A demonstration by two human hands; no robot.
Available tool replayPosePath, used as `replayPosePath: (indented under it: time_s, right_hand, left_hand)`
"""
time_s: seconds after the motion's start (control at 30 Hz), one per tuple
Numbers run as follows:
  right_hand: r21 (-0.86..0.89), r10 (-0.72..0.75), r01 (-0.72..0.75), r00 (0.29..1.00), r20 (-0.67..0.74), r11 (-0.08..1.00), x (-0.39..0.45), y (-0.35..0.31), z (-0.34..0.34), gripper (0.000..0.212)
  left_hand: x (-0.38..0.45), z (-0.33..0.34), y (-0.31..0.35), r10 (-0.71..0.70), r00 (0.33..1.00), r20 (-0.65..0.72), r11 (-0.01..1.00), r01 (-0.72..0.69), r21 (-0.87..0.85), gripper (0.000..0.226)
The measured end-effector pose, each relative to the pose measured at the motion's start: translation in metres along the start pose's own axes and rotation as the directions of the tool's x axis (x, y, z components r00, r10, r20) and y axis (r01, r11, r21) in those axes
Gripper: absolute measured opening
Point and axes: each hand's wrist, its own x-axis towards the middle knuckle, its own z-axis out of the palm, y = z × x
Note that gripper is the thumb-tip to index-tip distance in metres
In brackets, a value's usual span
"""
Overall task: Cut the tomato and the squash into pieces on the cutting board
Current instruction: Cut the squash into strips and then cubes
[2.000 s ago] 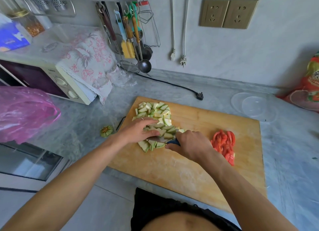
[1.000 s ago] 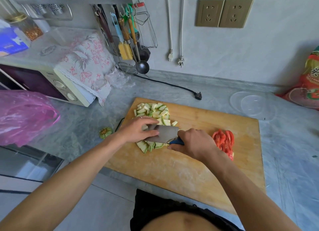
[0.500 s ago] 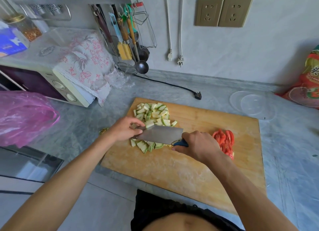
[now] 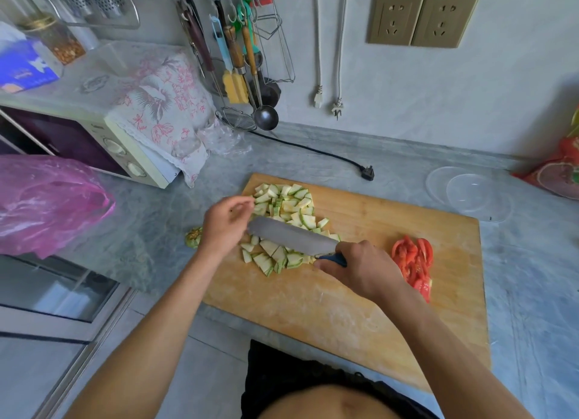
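Here the right hand [image 4: 363, 270] grips the blue handle of a cleaver [image 4: 291, 235], its blade lying flat-side up over the squash pieces [image 4: 283, 205] heaped at the board's [image 4: 344, 309] far left corner. The left hand [image 4: 224, 223] hovers at the blade tip with fingers loosely curled, holding nothing. Tomato slices [image 4: 413, 262] lie just right of the right hand. A squash stem end [image 4: 193, 237] sits on the worktop [image 4: 163, 218] beside the board.
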Motion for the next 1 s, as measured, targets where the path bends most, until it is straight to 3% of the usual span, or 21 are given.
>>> replayPosePath:
  time_s: [0.07, 0.1, 0.17, 0.27, 0.33, 0.4, 0.53, 0.67, 0.77, 0.87, 1.0]
  right_hand:
    - [0.217, 0.079, -0.071, 0.996, -0.028, 0.973, -0.001, 0.001, 0.008, 0.058]
    - [0.326, 0.116, -0.101, 0.993, -0.027, 0.94, -0.001, 0.001, 0.009, 0.061]
    - [0.484, 0.171, -0.161, 0.985, 0.024, 0.86, -0.001, -0.004, 0.008, 0.07]
    - [0.598, 0.252, -0.223, 0.967, 0.038, 0.769, -0.005, -0.011, 0.013, 0.074]
    - [0.593, 0.342, -0.271, 0.94, -0.008, 0.758, -0.008, -0.012, 0.018, 0.073]
    - [0.543, 0.437, -0.344, 0.898, -0.047, 0.766, -0.009, -0.009, 0.021, 0.066]
    - [0.367, 0.548, -0.504, 0.836, -0.019, 0.782, -0.008, -0.006, 0.027, 0.058]
    - [0.378, 0.531, -0.501, 0.847, 0.032, 0.778, -0.01, -0.017, 0.038, 0.06]
    - [0.405, 0.488, -0.474, 0.869, 0.075, 0.782, -0.009, -0.024, 0.039, 0.062]
    - [0.566, 0.52, -0.478, 0.848, 0.1, 0.672, -0.008, -0.017, 0.034, 0.068]
    - [0.602, 0.571, -0.498, 0.816, 0.083, 0.624, -0.014, -0.007, 0.026, 0.069]
  left_hand:
    - [-0.011, 0.0, -0.008, -0.153, 0.966, -0.208, 0.975, 0.114, -0.189, 0.022]
    - [-0.019, 0.005, -0.014, -0.204, 0.959, -0.198, 0.968, 0.166, -0.189, 0.023]
    - [-0.038, 0.021, -0.038, -0.218, 0.974, -0.058, 0.976, 0.218, -0.003, 0.038]
    - [-0.062, 0.048, -0.064, -0.244, 0.96, 0.136, 0.936, 0.197, 0.291, 0.098]
    - [-0.067, 0.066, -0.068, -0.283, 0.946, 0.159, 0.891, 0.198, 0.408, 0.128]
    - [-0.065, 0.077, -0.064, -0.241, 0.954, 0.176, 0.886, 0.142, 0.442, 0.143]
    - [-0.059, 0.091, -0.066, -0.089, 0.987, 0.133, 0.952, 0.045, 0.304, 0.12]
    - [-0.06, 0.097, -0.069, -0.05, 0.999, 0.014, 0.969, 0.045, 0.244, 0.107]
    - [-0.067, 0.108, -0.068, 0.209, 0.977, -0.032, 0.921, -0.185, 0.344, 0.091]
    - [-0.071, 0.119, -0.056, 0.448, 0.894, 0.007, 0.814, -0.411, 0.411, 0.068]
    - [-0.059, 0.129, -0.032, 0.506, 0.819, 0.27, 0.689, -0.573, 0.444, 0.046]
